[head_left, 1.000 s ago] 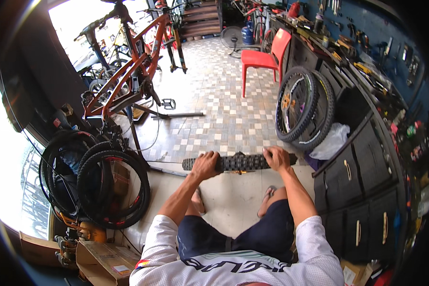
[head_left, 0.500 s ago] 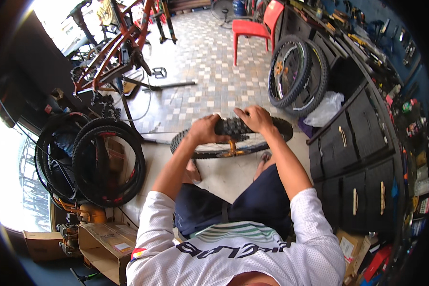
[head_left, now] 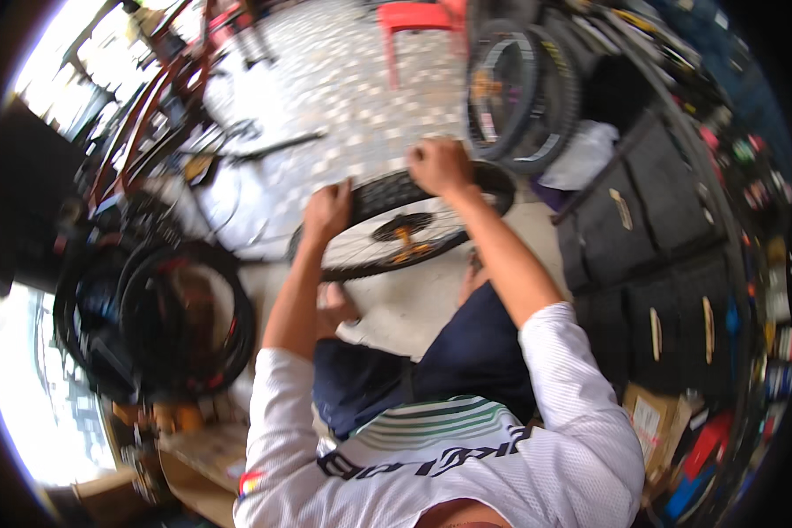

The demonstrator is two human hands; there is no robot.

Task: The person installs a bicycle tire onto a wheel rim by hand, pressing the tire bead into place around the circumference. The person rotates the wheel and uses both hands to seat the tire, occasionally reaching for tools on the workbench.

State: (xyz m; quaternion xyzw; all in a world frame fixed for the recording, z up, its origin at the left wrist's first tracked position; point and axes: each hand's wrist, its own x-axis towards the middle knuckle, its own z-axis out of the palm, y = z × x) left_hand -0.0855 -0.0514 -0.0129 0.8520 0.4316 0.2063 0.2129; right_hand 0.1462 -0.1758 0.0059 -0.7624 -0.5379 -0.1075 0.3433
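A bicycle wheel (head_left: 387, 195) with a black knobby tyre is tilted in front of my knees, over the floor. At its centre show a gold hub (head_left: 402, 245) and a dark round disc or cassette. My left hand (head_left: 328, 209) grips the tyre's far left part, its thumb raised. Farther right along the same tyre, my right hand (head_left: 442, 165) is closed over the tread. The undersides of both hands' fingers are hidden behind the tyre. My feet are on either side below the wheel.
Two wheels (head_left: 502, 92) lean against dark cabinets (head_left: 638, 255) on the right, near a white plastic bag (head_left: 581, 157). Loose tyres (head_left: 185, 317) stand at left. An orange-red bike frame (head_left: 141, 132) is at the far left; a red chair (head_left: 421, 16) stands at the back.
Both hands have moved away from me with the wheel, which now tilts to show more of its spokes and hub. The right hand has closed down on the tyre. The view has shifted and blurred.
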